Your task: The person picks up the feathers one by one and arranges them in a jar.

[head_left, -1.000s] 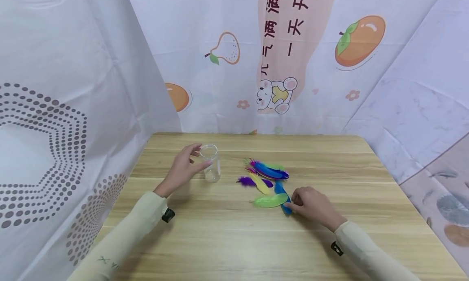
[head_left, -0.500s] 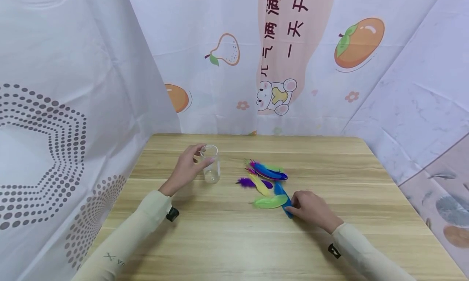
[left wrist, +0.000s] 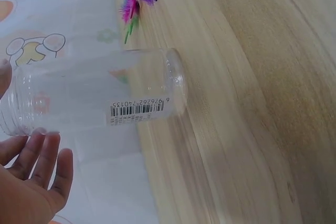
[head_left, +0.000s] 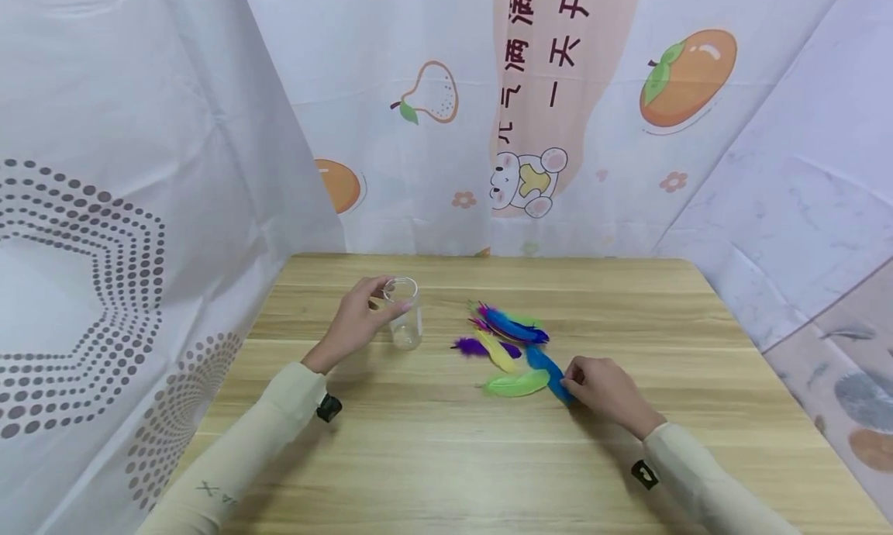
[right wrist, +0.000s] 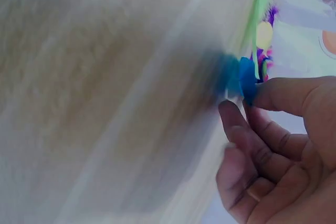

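Makeshift recording booth, not a lived-in room: my wooden table [head_left: 446, 457] is boxed in by hung printed sheets, with a fruit-and-bear cartoon backdrop [head_left: 530, 108] behind and a dotted sheet [head_left: 84, 287] on my left.

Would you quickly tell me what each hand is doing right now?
Left hand: fingers curled round the clear jar, holding it.
Right hand: pinching the blue feather.

Clear glossy plastic jar [head_left: 405, 322], soft fluffy feathers [head_left: 512, 341], matt wood-grain table [head_left: 453, 457].
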The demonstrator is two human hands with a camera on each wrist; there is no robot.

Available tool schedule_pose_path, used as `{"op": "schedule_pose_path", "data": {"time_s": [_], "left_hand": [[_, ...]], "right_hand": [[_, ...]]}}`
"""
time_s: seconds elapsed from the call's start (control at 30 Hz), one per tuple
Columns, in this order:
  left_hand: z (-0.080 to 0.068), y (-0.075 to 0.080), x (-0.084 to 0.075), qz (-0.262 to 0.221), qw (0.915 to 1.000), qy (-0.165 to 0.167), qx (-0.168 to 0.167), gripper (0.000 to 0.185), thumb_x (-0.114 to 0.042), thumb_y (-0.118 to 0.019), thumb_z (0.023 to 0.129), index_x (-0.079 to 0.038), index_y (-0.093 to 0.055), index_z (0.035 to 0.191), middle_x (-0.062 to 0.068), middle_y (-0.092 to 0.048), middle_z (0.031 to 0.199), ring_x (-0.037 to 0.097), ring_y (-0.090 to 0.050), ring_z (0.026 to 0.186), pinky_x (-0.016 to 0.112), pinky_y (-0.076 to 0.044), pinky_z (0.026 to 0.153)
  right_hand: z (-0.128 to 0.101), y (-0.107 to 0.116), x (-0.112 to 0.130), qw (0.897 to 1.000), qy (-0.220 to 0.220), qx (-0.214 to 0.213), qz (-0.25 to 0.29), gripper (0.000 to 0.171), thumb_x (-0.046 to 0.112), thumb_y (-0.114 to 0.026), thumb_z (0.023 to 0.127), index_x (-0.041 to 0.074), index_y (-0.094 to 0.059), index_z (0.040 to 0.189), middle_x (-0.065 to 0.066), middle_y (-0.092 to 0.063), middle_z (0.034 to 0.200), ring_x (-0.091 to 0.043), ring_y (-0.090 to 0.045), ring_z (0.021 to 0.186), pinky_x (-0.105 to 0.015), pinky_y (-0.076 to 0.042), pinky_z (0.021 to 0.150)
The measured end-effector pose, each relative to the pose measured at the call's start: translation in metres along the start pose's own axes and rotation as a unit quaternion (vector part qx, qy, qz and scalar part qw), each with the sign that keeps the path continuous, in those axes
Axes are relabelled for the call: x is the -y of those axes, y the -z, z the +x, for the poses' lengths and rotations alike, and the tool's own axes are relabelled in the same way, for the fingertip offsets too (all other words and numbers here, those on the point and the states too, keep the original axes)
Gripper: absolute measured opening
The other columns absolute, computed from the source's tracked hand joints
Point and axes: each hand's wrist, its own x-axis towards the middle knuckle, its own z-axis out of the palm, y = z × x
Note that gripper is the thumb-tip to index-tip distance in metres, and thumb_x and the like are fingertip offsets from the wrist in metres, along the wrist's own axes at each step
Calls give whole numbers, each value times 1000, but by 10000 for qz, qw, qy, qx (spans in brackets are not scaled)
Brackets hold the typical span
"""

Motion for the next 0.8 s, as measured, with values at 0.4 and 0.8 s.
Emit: {"op": "schedule_pose_path", "data": {"time_s": [0.4,0.8], "left_hand": [[-1,3,1,8,9999,-90,57,63,-40,-76,95,-3,-58,142,19,-60,129,31,-58,115,48,-51,92],[0,1,3,-83,9999,1,116,64,-45,-78,92,-6,-59,140,13,-62,130,27,-58,117,46,-51,93]], "right_hand": [[-3,27,-10,9979,283,-566,-126,7,2,-78,88,4,-79,94,-1,-72,84,-12,-52,66,-27,-43,56],[-2,41,-15,9918,388,-1219,-8,5,13,-76,94,9,-77,93,2,-73,86,-13,-60,72,-36,-50,66]]}}
